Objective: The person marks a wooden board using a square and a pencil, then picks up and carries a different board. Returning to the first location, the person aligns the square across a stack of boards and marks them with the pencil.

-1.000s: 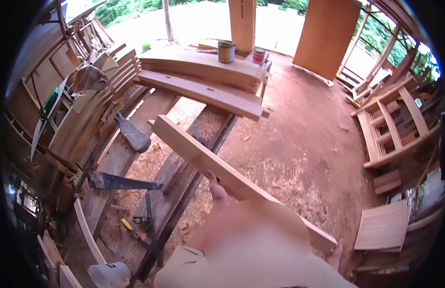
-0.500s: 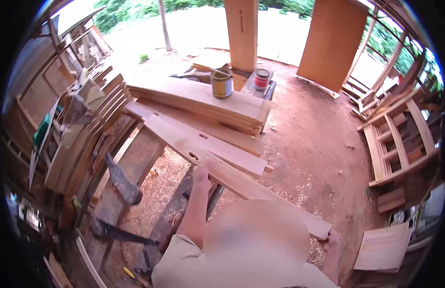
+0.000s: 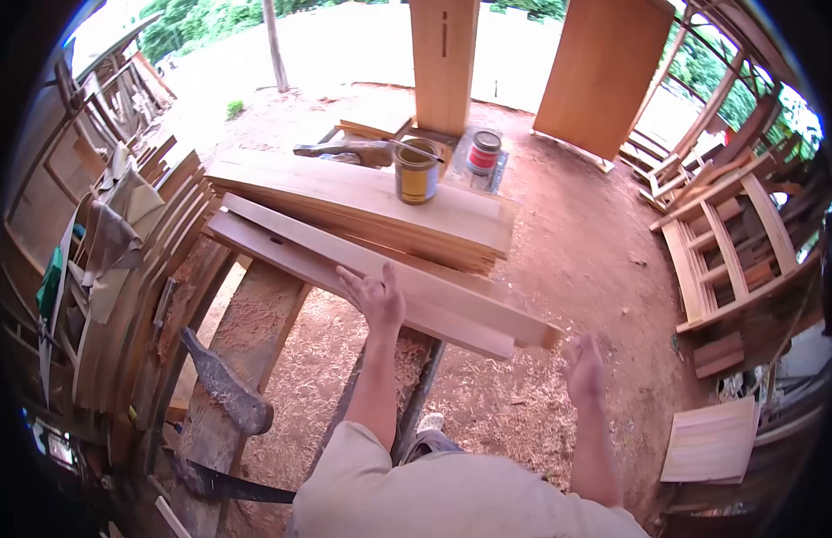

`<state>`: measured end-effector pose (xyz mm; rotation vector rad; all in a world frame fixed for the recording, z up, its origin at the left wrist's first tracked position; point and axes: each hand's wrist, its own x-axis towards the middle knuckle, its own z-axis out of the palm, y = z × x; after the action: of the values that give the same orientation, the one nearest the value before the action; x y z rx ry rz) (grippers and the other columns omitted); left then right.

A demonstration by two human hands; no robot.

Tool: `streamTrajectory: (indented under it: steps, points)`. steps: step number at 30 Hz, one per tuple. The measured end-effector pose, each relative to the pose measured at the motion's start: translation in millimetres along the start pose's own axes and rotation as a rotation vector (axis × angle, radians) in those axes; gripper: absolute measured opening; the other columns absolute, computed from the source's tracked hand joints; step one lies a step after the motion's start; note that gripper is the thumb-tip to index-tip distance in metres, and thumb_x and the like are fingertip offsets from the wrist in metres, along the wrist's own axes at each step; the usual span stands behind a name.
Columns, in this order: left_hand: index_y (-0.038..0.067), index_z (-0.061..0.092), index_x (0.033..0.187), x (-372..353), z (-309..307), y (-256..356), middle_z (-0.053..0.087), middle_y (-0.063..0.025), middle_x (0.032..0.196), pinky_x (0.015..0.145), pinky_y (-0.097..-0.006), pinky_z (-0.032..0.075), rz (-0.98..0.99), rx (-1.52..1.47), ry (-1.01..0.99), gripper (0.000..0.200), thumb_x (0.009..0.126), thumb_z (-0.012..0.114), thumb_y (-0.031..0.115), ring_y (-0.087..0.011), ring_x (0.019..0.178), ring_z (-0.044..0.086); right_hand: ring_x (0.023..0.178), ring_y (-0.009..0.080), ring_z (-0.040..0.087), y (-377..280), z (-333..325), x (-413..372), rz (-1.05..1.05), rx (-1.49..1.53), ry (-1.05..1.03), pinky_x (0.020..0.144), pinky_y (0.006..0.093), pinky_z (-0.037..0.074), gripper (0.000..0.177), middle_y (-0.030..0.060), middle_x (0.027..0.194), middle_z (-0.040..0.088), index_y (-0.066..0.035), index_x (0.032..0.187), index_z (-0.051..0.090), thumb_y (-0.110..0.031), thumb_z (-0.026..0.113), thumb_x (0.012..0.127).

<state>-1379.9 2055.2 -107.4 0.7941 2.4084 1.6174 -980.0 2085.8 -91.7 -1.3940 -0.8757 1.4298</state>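
Observation:
Two planed wooden planks lie side by side at an angle across the work supports. The far plank reaches further right; the near plank has a dark slot towards its left end. My left hand is open, fingers spread, over the middle of the planks and overlapping them in this view. Beyond the far plank's right end, my right hand is raised with nothing in it, its fingers extended and somewhat blurred. Behind the planks is a stack of wider boards, with a yellow can holding a brush on top.
A red-labelled can stands behind the stack. On the left beam lies a dark wooden tool, with a saw blade below. A large panel stands upright at the back; wooden frames lean at right. Shavings cover the ground.
Both hands have let go of the plank they held. That plank now lies alongside the other one. My right hand has moved up and my left hand has opened.

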Motion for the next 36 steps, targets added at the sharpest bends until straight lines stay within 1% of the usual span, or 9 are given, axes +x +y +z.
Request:
streamTrajectory:
  steps: [3, 8, 11, 17, 18, 22, 28, 30, 36]
  points:
    - [-0.002, 0.051, 0.064, -15.3, 12.4, 40.8, 0.014, -0.0372, 0.161, 0.124, -0.0512, 0.017, 0.178, -0.118, 0.049, 0.055, 0.102, 0.056, 0.037, -0.0446, 0.149, 0.023, 0.110, 0.0255, 0.059, 80.7, -60.9, 35.3, -0.539, -0.509, 0.337, 0.084, 0.0395, 0.049, 0.034, 0.0123, 0.115, 0.060, -0.008, 0.120, 0.056, -0.030, 0.066, 0.096]
    - [-0.005, 0.067, 0.105, -132.2, 61.7, 59.3, 0.071, -0.0139, 0.108, 0.083, -0.0332, 0.052, 0.443, -0.436, -0.440, 0.021, 0.100, 0.061, 0.015, -0.0191, 0.095, 0.066, 0.057, 0.0228, 0.062, 307.0, -349.7, -106.0, 0.664, 0.487, -0.127, 0.052, 0.0358, 0.049, 0.016, 0.0108, 0.072, 0.068, -0.006, 0.083, 0.069, -0.021, 0.071, 0.089]
    - [-0.003, 0.068, 0.097, -247.6, 96.7, 62.1, 0.069, -0.0088, 0.083, 0.071, -0.0309, 0.050, 0.639, -0.267, -0.751, 0.022, 0.099, 0.062, 0.018, -0.0172, 0.074, 0.061, 0.052, 0.0207, 0.061, 385.9, -405.3, -303.4, 0.418, -0.397, 0.418, 0.046, 0.0375, 0.047, 0.014, 0.0103, 0.068, 0.068, -0.005, 0.084, 0.073, -0.019, 0.071, 0.086]
    - [-0.008, 0.062, 0.128, -549.7, 130.0, 59.3, 0.073, -0.0182, 0.097, 0.077, -0.0362, 0.055, 0.811, 0.300, -1.969, 0.065, 0.092, 0.071, 0.044, -0.0242, 0.087, 0.070, 0.055, 0.0226, 0.066, 586.2, -422.2, -658.7, 0.621, 0.236, 1.427, 0.048, 0.0405, 0.052, 0.024, 0.0150, 0.072, 0.071, 0.002, 0.083, 0.069, -0.019, 0.061, 0.090]
    - [-0.008, 0.061, 0.129, -600.1, 139.2, 46.7, 0.070, -0.0243, 0.113, 0.090, -0.0413, 0.054, 1.068, 0.356, -2.119, 0.070, 0.091, 0.069, 0.051, -0.0342, 0.106, 0.069, 0.051, 0.0222, 0.063, 466.1, -369.2, -689.5, 0.652, 0.354, 1.675, 0.046, 0.0376, 0.051, 0.027, 0.0115, 0.064, 0.065, 0.002, 0.083, 0.067, -0.022, 0.057, 0.094]
    - [-0.001, 0.066, 0.123, -766.5, 70.2, 84.7, 0.069, -0.0244, 0.116, 0.093, -0.0447, 0.052, 1.773, 0.483, -2.366, 0.064, 0.093, 0.065, 0.055, -0.0375, 0.107, 0.067, 0.040, 0.0127, 0.041, 594.3, -309.7, -796.1, 0.037, 1.180, 2.061, 0.035, 0.0317, 0.038, 0.028, -0.0038, 0.061, 0.046, -0.021, 0.090, 0.061, -0.048, 0.059, 0.100]
    - [-0.002, 0.071, 0.108, -955.9, 112.3, -36.4, 0.070, -0.0044, 0.089, 0.070, -0.0311, 0.050, 0.604, 0.526, -2.742, 0.042, 0.091, 0.077, 0.037, -0.0119, 0.077, 0.059, 0.090, 0.0314, 0.064, 611.7, -167.0, -784.5, 0.558, 1.416, 1.848, 0.073, 0.0445, 0.052, 0.035, 0.0164, 0.097, 0.065, -0.009, 0.101, 0.058, -0.043, 0.046, 0.100]
    - [0.003, 0.067, 0.123, -986.2, 151.9, -76.1, 0.069, -0.0073, 0.104, 0.066, -0.0351, 0.054, 1.232, 1.084, -2.358, 0.055, 0.088, 0.078, 0.044, -0.0171, 0.078, 0.063, 0.092, 0.0322, 0.064, 573.6, -141.9, -759.7, 0.621, 1.527, 1.915, 0.074, 0.0434, 0.052, 0.029, 0.0183, 0.099, 0.066, -0.009, 0.098, 0.057, -0.036, 0.047, 0.100]
    - [0.016, 0.063, 0.135, -1038.2, 168.1, -115.5, 0.070, -0.0219, 0.119, 0.091, -0.0470, 0.056, 0.924, 1.699, -2.456, 0.052, 0.096, 0.056, 0.050, -0.0352, 0.106, 0.069, 0.084, 0.0285, 0.064, 652.3, -104.6, -685.7, 0.373, 2.035, 1.870, 0.073, 0.0455, 0.050, 0.026, 0.0150, 0.100, 0.070, -0.015, 0.105, 0.058, -0.036, 0.044, 0.099]
